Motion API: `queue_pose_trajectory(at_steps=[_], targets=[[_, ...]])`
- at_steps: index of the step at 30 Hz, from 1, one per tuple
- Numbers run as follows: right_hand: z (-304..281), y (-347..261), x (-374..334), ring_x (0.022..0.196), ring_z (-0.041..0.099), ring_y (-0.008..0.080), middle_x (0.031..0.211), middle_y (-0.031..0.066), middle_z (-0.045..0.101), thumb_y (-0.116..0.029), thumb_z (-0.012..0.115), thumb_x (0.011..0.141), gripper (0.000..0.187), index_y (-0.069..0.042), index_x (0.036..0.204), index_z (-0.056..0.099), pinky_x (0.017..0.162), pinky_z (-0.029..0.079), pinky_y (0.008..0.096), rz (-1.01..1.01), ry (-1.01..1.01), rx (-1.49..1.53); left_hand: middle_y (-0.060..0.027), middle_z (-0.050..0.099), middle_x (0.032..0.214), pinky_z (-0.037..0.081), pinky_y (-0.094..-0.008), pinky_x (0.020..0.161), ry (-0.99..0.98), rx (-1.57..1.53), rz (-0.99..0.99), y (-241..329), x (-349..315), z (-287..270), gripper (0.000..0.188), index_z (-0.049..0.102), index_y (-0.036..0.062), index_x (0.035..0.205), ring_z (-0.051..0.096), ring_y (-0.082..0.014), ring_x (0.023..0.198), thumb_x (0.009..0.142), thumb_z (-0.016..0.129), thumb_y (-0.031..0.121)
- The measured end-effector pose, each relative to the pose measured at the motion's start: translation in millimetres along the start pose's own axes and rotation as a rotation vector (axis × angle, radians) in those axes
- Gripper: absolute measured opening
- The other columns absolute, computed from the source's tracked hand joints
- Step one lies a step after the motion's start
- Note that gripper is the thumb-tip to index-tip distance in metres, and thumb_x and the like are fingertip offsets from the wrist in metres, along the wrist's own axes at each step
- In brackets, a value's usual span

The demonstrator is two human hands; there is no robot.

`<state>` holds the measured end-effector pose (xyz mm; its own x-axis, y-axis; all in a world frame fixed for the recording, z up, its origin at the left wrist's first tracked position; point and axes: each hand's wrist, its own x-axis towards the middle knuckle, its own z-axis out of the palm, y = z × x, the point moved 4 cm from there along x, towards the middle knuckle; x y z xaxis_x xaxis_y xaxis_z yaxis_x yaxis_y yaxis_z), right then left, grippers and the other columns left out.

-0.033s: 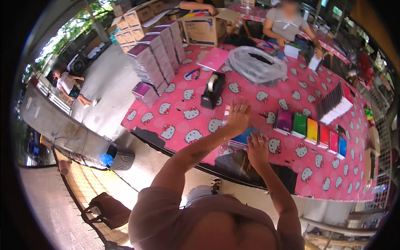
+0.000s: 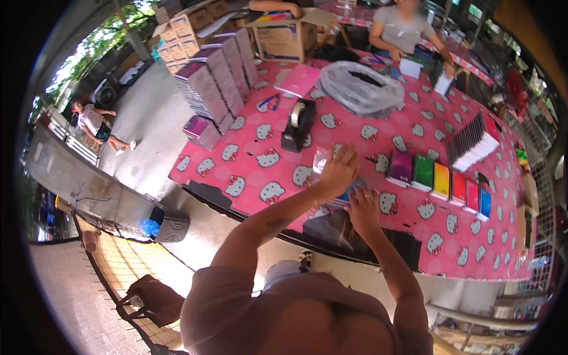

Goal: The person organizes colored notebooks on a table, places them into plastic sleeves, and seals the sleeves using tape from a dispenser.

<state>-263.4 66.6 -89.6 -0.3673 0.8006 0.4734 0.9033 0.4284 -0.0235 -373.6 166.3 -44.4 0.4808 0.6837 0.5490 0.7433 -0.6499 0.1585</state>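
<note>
A blue notebook (image 2: 350,191) lies at the table's near edge, mostly covered by my hands. My left hand (image 2: 339,171) reaches across its far left part, palm down with fingers stretched forward. Just beside those fingers is a piece of clear plastic (image 2: 320,160). My right hand (image 2: 364,208) rests on the notebook's near right part, its fingers extended and flat. Whether either hand pinches a plastic edge is too small to see. A black tape dispenser (image 2: 298,125) stands beyond my left hand.
Colored notebooks (image 2: 423,173) stand in a row to the right, beside a leaning notebook stack (image 2: 473,144). Tall notebook stacks (image 2: 207,89) rise at the far left. A plastic bag (image 2: 361,89), a pink notebook (image 2: 299,80) and a carton (image 2: 279,42) lie farther back. A co-worker (image 2: 402,29) handles notebooks opposite.
My left hand has shifted slightly right and nearer, covering more of the blue notebook. My right hand stays nearly in place. The whole view has moved a little.
</note>
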Motion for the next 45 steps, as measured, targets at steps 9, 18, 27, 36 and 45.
queue_pose_trajectory(at_steps=[9,18,27,36,45], targets=[[6,6,3,0.110,0.058,0.0227,0.114,0.0028,0.061,-0.029,0.081,0.070,0.052,-0.010,0.116,0.067,0.099,0.036,0.0460,0.064,-0.141,0.037,-0.0179,0.056,0.124,0.047,-0.0502,0.090,0.257,0.033,-0.457,-183,-87,-31,0.048,0.060,0.0058,0.129,0.057,-0.0347,0.109,0.086,0.071,0.023],[8,13,-2,0.115,0.057,0.0209,0.114,0.0027,0.062,-0.031,0.082,0.069,0.054,-0.009,0.115,0.065,0.105,0.033,0.0471,0.031,-0.097,-0.023,0.0002,0.058,0.065,0.048,-0.0267,0.060,0.213,-1.250,-0.931,-241,-45,8,0.015,0.071,0.0039,0.092,0.059,-0.0115,0.064,0.083,0.074,0.015],[6,21,0,0.103,0.059,0.0221,0.106,0.0035,0.059,-0.031,0.082,0.069,0.047,-0.009,0.108,0.067,0.104,0.034,0.0475,-0.023,-0.102,0.064,-0.0148,0.074,0.089,0.054,-0.0424,0.067,-0.158,0.304,-0.766,-247,-60,-11,0.020,0.074,0.0081,0.096,0.071,-0.0285,0.077,0.082,0.068,0.021],[8,28,-3,0.099,0.061,0.0193,0.097,0.0032,0.058,-0.035,0.083,0.063,0.046,-0.009,0.099,0.068,0.100,0.036,0.0428,-0.078,0.005,0.049,-0.0151,0.072,0.074,0.055,-0.0367,0.066,-0.357,-0.661,-0.794,-15,-51,7,0.022,0.077,0.0080,0.083,0.072,-0.0243,0.072,0.077,0.072,0.028],[3,26,-3,0.095,0.061,0.0190,0.092,0.0024,0.055,-0.033,0.085,0.059,0.044,-0.012,0.094,0.068,0.098,0.038,0.0419,-0.059,0.036,0.075,-0.0183,0.070,0.075,0.050,-0.0494,0.082,-0.454,0.060,-0.520,5,-55,24,0.042,0.071,0.0043,0.082,0.070,-0.0387,0.078,0.085,0.071,0.046]])
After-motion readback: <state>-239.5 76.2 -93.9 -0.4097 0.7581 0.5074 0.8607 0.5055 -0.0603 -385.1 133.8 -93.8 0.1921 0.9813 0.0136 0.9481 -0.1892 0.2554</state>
